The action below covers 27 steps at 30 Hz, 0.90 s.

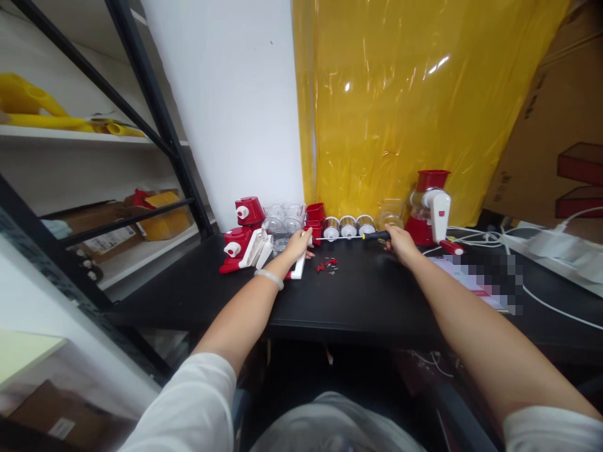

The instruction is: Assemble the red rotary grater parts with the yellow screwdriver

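My right hand [398, 242] is closed around the black and yellow handle of a screwdriver [372, 236]. The shaft lies level and points left, its tip at a white part in my left hand [296, 245]. That hand grips a white crank handle [299, 269] with a red end, whose lower arm shows beneath the fingers; the rest is hidden. Whether the tip sits in a screw is too small to tell. On the black table [353, 295], just right of my left hand, lie small red pieces [321, 267] and several screws [332, 272].
Behind my hands stand metal grater drums [348, 227], red hoppers [315, 213] and clear plastic parts [282, 216]. Red and white grater bodies [238, 242] are at left. An assembled drum grater [426, 210] stands at right, near white cables [485, 235] and a flat printed sheet or screen [466, 279].
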{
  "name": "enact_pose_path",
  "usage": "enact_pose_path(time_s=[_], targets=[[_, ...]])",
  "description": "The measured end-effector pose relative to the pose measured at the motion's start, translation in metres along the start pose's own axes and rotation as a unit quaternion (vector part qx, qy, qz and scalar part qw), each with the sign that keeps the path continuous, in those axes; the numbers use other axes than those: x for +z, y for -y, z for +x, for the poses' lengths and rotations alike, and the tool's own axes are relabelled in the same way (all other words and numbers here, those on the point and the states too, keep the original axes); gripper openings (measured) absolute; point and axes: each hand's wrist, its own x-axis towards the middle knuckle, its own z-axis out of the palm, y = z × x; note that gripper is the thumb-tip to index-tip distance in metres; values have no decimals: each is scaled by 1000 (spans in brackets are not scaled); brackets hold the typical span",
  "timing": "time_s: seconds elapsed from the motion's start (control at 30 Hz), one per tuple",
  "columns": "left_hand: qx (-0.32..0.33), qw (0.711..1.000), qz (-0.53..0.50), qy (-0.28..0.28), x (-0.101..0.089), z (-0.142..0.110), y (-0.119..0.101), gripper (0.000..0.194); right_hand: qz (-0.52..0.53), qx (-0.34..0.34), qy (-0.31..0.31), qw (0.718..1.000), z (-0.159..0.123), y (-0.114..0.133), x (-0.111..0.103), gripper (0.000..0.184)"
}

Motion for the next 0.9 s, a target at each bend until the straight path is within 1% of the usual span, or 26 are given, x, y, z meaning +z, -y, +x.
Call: enact_pose_path(time_s=[0.07,0.17,0.27,0.37,0.43,0.5,0.63,0.73,0.83,0.9], targets=[[-2,1000,2,-1,0,0,0,39,58,3,9,998,-1,2,1,20],[-4,1000,9,5,0,-1,-1,41,116,16,23,993,-4,7,2,20],[-5,1000,12,4,0,-2,-2,41,80,24,17,996,-5,9,0,20],[-3,1000,9,1,0,-1,-1,40,0,14,-6,1000,-4,6,-1,31],[-4,1000,8,0,0,0,-1,41,-26,5,-10,1000,-3,3,-2,33],[-6,1000,8,-3,0,1,0,43,-9,2,-1,1000,-3,2,-1,30],[0,1000,12,-1,0,2,1,42,85,23,18,996,-7,7,2,18],[-1,1000,13,4,0,0,0,40,127,28,32,991,-11,12,3,18],[-2,1000,12,6,0,-1,0,39,102,45,29,993,-11,13,3,16],[-2,1000,11,5,-1,0,0,38,46,53,14,997,-9,11,2,27]])
